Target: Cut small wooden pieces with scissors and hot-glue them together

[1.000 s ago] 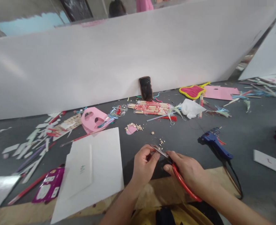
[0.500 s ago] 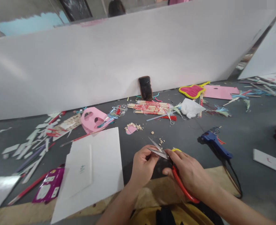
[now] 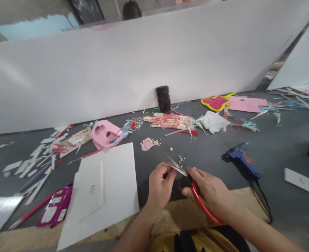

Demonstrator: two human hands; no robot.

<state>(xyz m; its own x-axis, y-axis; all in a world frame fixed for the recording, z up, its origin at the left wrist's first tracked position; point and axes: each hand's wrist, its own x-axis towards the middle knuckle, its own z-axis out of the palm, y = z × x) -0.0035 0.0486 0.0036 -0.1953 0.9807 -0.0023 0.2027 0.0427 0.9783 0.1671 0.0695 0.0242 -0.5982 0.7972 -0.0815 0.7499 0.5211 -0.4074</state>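
My right hand [image 3: 209, 194] is closed around the red handles of a pair of scissors [image 3: 203, 206]. Their blades point up and left, close together, and reach the fingertips of my left hand [image 3: 161, 183]. That hand is closed in a pinch; what it holds is too small or hidden to make out. Just beyond the blades lie small pale cut bits [image 3: 180, 159]. Farther up, a pink heart-like cutout [image 3: 147, 145] has pale beads or bits around its top edge.
A blue glue gun [image 3: 242, 162] lies to the right with its cord. White sheets [image 3: 117, 182] and a purple packet [image 3: 56, 206] are on the left. A phone [image 3: 163, 99] leans against the white board, behind bundled sticks [image 3: 172, 120]. Pink cutouts [image 3: 104, 134] lie about.
The scissor blades have come closer together at my left fingertips. My right hand's grip on the handles has tightened; the table things stay where they were.
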